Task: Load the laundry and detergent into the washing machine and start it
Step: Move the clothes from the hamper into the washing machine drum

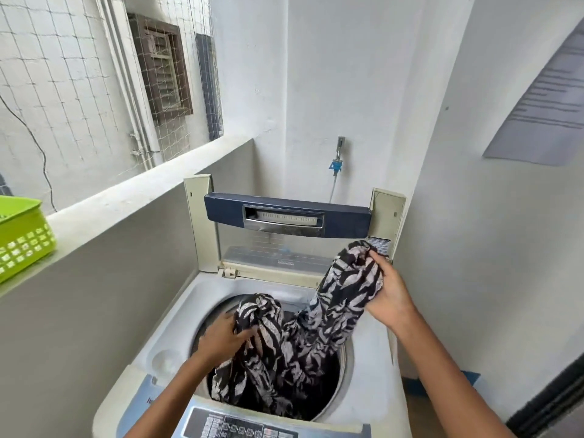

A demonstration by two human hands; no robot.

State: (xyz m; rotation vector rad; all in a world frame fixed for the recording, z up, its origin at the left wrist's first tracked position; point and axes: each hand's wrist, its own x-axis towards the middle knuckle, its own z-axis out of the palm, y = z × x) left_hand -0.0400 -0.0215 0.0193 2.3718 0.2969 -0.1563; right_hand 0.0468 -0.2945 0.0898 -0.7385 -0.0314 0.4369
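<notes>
Washing machine point(170, 324) lid point(286, 203) stood open. Black-white patterned garment point(341, 298) half in drum, upper end raised above right rim. Left hand point(221, 339) grip clamped on bunch over drum; right hand point(390, 295) grip clamped on raised end. Loading under way (no detergent in sight). Control panel point(240, 428) untouched; detergent and start left.

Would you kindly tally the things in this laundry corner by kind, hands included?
hands: 2 (left hand, right hand)
washing machine: 1
patterned cloth: 1
green basket: 1
wall tap: 1
Total: 6
</notes>
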